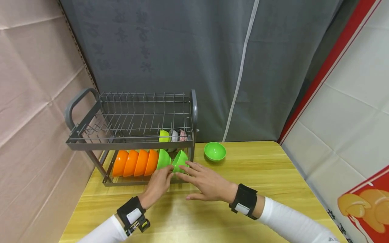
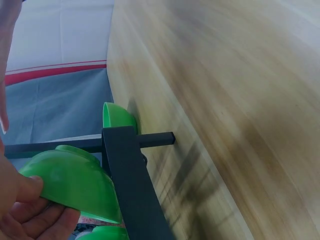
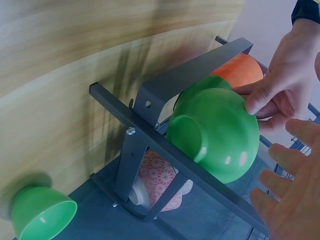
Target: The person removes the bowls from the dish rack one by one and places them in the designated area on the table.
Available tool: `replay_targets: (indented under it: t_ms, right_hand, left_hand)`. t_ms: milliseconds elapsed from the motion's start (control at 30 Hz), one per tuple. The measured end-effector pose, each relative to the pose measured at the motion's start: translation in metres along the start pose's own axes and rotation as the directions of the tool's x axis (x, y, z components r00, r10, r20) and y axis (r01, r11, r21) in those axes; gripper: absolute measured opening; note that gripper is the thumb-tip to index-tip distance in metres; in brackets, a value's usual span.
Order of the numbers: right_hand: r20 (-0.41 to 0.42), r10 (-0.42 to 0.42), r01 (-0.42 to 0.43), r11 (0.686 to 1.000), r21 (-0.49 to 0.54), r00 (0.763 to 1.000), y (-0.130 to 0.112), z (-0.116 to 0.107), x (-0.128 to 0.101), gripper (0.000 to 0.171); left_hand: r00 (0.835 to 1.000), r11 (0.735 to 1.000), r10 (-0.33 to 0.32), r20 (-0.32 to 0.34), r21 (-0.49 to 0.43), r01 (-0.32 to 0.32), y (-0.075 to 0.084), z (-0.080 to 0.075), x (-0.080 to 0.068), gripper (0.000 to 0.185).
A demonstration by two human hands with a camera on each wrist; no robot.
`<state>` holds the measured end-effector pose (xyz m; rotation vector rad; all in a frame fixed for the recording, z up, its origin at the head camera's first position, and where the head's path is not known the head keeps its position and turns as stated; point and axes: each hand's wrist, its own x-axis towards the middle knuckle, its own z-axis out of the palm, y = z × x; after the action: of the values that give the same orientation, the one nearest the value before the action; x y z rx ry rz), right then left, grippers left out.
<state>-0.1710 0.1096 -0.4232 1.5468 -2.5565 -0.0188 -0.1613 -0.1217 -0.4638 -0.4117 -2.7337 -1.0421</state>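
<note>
My left hand [image 1: 158, 185] pinches the rim of a green bowl [image 3: 220, 132] between thumb and fingers, as the left wrist view shows. The bowl stands tilted on its side at the right end of the rack's lower tier. My right hand [image 1: 209, 182] hovers just right of that bowl, its fingers spread and holding nothing. Left of the held bowl stands another green bowl [image 1: 163, 159] on its side, followed by several orange bowls [image 1: 136, 163] in a row. A further green bowl [image 1: 214, 151] sits upright on the table, right of the rack.
The grey two-tier dish rack [image 1: 130, 145] stands at the table's back left, its upper wire tier above the bowls. Behind the row are a yellow-green bowl [image 1: 164, 136] and a pink patterned bowl [image 3: 157, 177]. A grey curtain [image 1: 212, 67] hangs behind the wooden table [image 1: 252, 175].
</note>
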Motion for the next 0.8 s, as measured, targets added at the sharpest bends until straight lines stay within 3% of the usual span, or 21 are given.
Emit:
replay_targets:
  t_ms: [167, 333, 600, 800]
  right_hand:
    - [-0.008, -0.001, 0.001, 1.0, 0.003, 1.0, -0.001, -0.002, 0.001, 0.08]
    - [-0.017, -0.002, 0.002, 1.0, 0.001, 1.0, -0.002, -0.004, 0.0, 0.078]
    - [-0.059, -0.027, 0.026, 1.0, -0.011, 0.998, -0.005, -0.011, -0.001, 0.079]
    - [-0.064, -0.029, 0.029, 1.0, -0.011, 0.998, -0.008, -0.019, -0.002, 0.078]
  left_hand:
    - [1.0, 1.0, 0.015, 0.014, 0.002, -0.015, 0.001, -0.001, -0.006, 0.016]
    - [0.998, 0.995, 0.062, 0.019, 0.073, -0.063, 0.007, -0.008, -0.01, 0.02]
    - [0.989, 0.97, 0.145, -0.019, 0.201, -0.139, 0.011, -0.019, -0.017, 0.02]
    - [0.975, 0.94, 0.224, 0.002, 0.265, -0.216, 0.01, -0.023, -0.027, 0.022]
